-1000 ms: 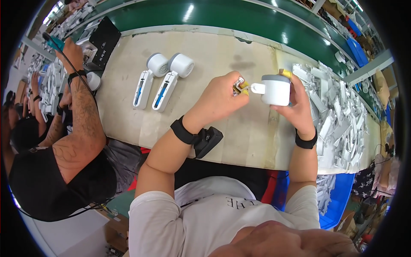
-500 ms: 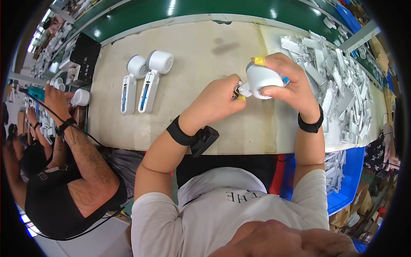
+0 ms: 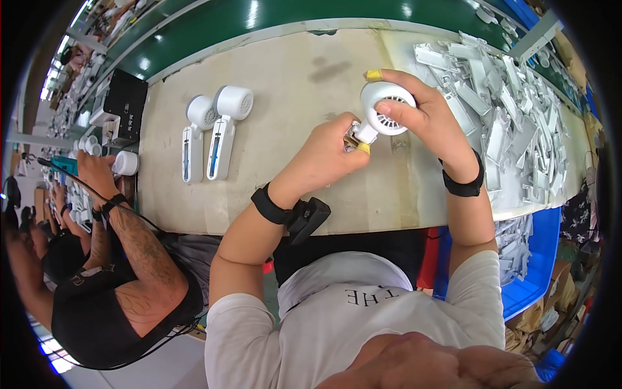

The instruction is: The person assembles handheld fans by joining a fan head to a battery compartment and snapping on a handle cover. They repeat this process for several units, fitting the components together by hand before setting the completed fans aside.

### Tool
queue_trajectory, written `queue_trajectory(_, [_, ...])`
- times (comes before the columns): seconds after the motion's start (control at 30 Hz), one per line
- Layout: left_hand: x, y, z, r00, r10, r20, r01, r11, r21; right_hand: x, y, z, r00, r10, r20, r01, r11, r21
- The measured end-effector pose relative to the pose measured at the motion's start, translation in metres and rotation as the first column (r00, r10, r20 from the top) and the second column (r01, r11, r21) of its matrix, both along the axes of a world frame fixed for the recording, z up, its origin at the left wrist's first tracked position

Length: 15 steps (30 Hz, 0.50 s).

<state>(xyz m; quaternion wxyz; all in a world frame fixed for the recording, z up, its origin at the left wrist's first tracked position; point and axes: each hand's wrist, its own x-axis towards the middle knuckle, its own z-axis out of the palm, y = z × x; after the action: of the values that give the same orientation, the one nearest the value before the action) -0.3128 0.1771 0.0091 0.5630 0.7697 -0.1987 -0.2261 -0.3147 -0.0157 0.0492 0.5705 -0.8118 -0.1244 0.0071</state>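
White plastic blower housing point(image 3: 387, 109) sits above the beige bench point(image 3: 285, 91), right hand point(image 3: 424, 113) curled round its drum. Left hand point(image 3: 330, 155) pinches a small metal part point(image 3: 353, 135) at the stub; seating it squarely looks due next.

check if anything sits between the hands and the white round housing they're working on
Nothing visible does. The right hand already grips the white round housing, and the left hand pinches the small part at its neck, both raised over the beige table.
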Motion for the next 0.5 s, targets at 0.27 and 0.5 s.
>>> queue_trajectory(0.27, [0.004, 0.002, 0.0063, 0.978, 0.006, -0.208, -0.041, 0.985, -0.165, 0.002, -0.0008, -0.0012, 1.0, -0.009, -0.018, 0.009, 0.999, 0.037])
queue_trajectory(0.5, [0.0031, 0.004, 0.0015, 0.964, -0.025, -0.266, -0.041, 0.97, -0.238, -0.0009, 0.0011, 0.0009, 1.0, 0.009, 0.005, -0.009, 1.0, 0.013])
